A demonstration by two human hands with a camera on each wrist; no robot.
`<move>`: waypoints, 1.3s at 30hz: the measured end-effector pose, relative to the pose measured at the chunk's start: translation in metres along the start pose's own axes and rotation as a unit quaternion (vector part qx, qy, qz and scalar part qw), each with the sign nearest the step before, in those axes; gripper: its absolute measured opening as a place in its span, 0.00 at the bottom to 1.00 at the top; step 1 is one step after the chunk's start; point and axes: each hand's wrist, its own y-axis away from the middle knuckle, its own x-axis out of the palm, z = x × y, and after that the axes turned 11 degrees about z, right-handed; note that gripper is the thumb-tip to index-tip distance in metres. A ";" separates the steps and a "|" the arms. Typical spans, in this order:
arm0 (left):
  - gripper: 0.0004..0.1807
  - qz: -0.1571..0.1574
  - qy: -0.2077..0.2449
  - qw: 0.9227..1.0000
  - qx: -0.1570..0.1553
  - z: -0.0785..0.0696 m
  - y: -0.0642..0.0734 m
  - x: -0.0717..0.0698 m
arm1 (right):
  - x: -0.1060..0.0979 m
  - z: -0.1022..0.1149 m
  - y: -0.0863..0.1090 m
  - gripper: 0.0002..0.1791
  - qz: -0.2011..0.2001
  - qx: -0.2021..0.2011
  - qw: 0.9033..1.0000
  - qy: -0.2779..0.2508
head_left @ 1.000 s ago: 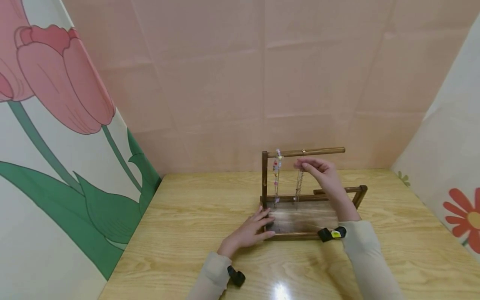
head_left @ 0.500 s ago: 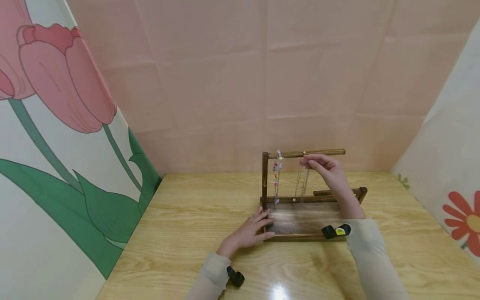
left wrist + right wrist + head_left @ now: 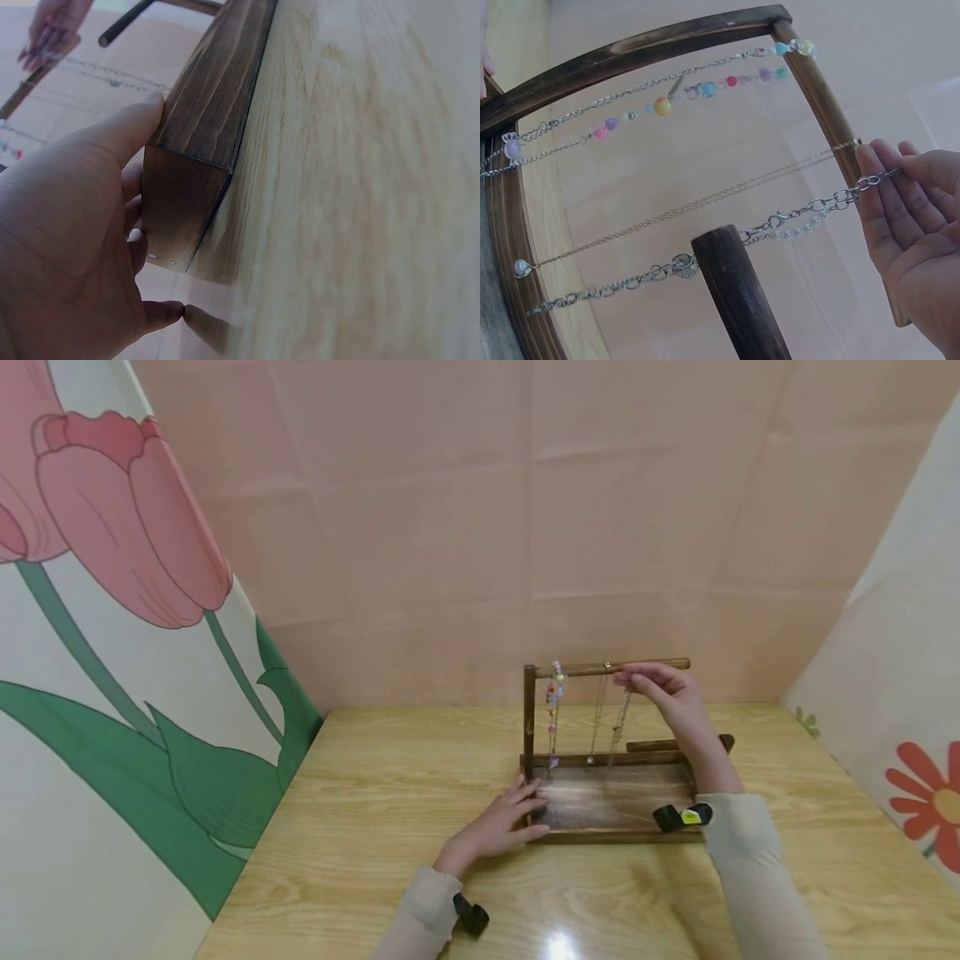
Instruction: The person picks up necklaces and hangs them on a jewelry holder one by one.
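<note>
In the head view my right hand (image 3: 671, 693) pinches a silver chain necklace (image 3: 619, 727) just below the stand's top bar (image 3: 652, 664). The right wrist view shows this chain (image 3: 630, 282) hanging from thumb and fingertips, with pearly beads on part of it. Beside it a thin gold chain with a pendant (image 3: 522, 268) hangs from the bar. A colourful beaded necklace (image 3: 553, 710) hangs near the upright. My left hand (image 3: 495, 822) rests against the left end of the dark wooden jewelry stand (image 3: 600, 837), fingers spread and mostly straight; its end wall shows in the left wrist view (image 3: 187, 202).
The stand has a shallow tray (image 3: 607, 793) and a shorter low bar (image 3: 652, 746) at the right. It sits on a light wood table (image 3: 375, 793). A pink cloth backdrop (image 3: 420, 568) rises behind, with flower-printed panels (image 3: 135, 527) at both sides.
My right hand has moved to the right along the top bar, carrying the silver chain away from the gold one. The left hand has stayed in place.
</note>
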 end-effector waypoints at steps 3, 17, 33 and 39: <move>0.32 0.003 0.005 1.000 0.000 0.001 0.000 0.000 | -0.003 0.001 0.000 0.17 -0.008 0.011 1.000 -0.003; 0.32 0.000 0.003 1.000 -0.003 -0.001 0.000 -0.002 | -0.013 0.008 -0.001 0.17 -0.022 -0.005 1.000 -0.020; 0.32 0.004 0.011 1.000 -0.004 -0.004 0.001 -0.003 | -0.026 0.013 0.003 0.18 -0.050 -0.023 0.996 -0.063; 0.32 0.005 0.007 1.000 -0.005 -0.003 0.000 -0.002 | -0.031 0.016 0.006 0.18 -0.061 -0.016 0.996 -0.064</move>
